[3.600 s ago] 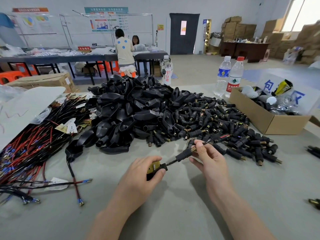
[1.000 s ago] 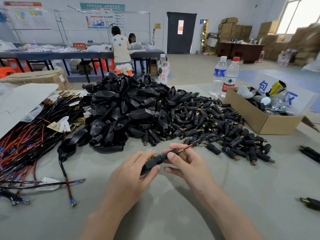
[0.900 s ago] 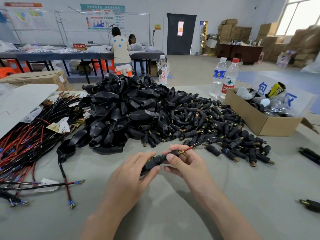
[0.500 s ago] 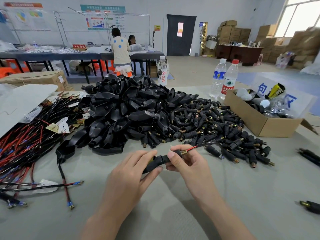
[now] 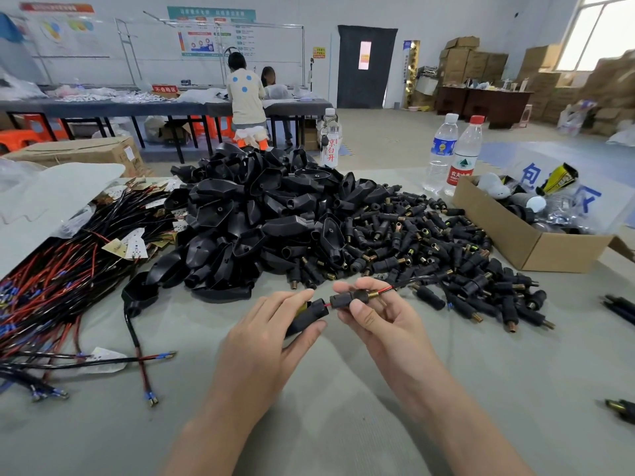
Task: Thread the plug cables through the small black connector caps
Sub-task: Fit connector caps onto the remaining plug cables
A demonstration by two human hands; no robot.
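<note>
With right hand (image 5: 376,319) pinching cap (image 5: 345,299) and left hand (image 5: 271,341) gripping plug (image 5: 305,317) at its nine o'clock, keep wire (image 5: 385,289) taut. Slide cap straight toward plug, likely without twisting. Ignore pile (image 5: 429,242) at one o'clock.

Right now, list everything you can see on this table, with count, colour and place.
plug shells: large pile, black, table centre
connector caps: large pile, black with brass ends, right of the shells
cables: many, red and black, table left
cardboard box: one, brown, table right
water bottles: three, clear, far edge of table
plug: one, black, front centre, held
threaded cap: one, black, beside the plug, red wire through it
left hand: one, grips the plug
right hand: one, pinches the threaded cap
</note>
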